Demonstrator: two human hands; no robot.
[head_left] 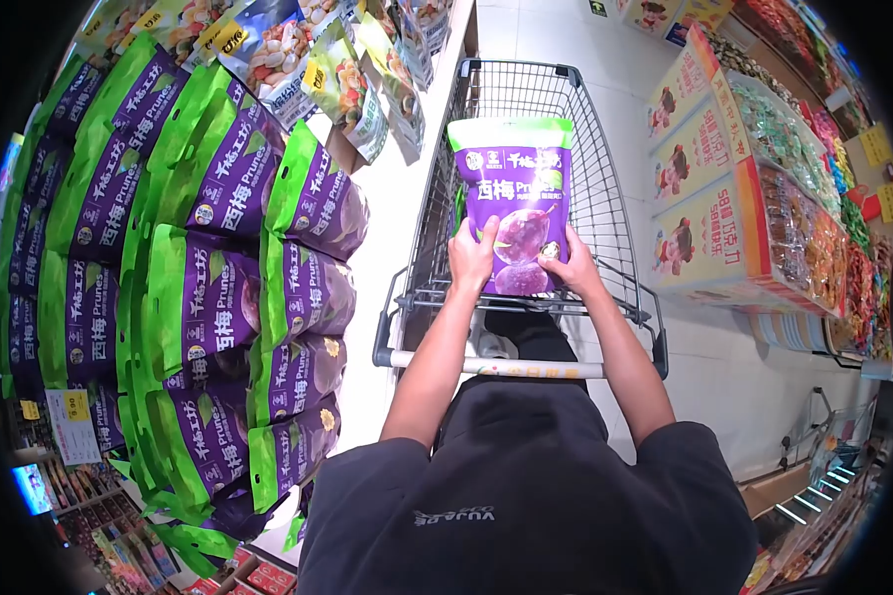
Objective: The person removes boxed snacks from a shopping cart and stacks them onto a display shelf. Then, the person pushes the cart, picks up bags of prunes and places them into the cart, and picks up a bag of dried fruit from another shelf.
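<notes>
A purple bag of prunes with a green top edge is held upright, its printed front facing me, over the near part of a wire shopping cart. My left hand grips its lower left side, and my right hand grips the lower right side with the thumb on the front. Below both hands runs the cart's light handle bar. Part of another green and purple item shows behind the bag's left edge.
Stacked prune bags fill the left side, with nut mix bags beyond them. On the right stand a printed carton display and wrapped sweets. White floor tiles run ahead past the cart.
</notes>
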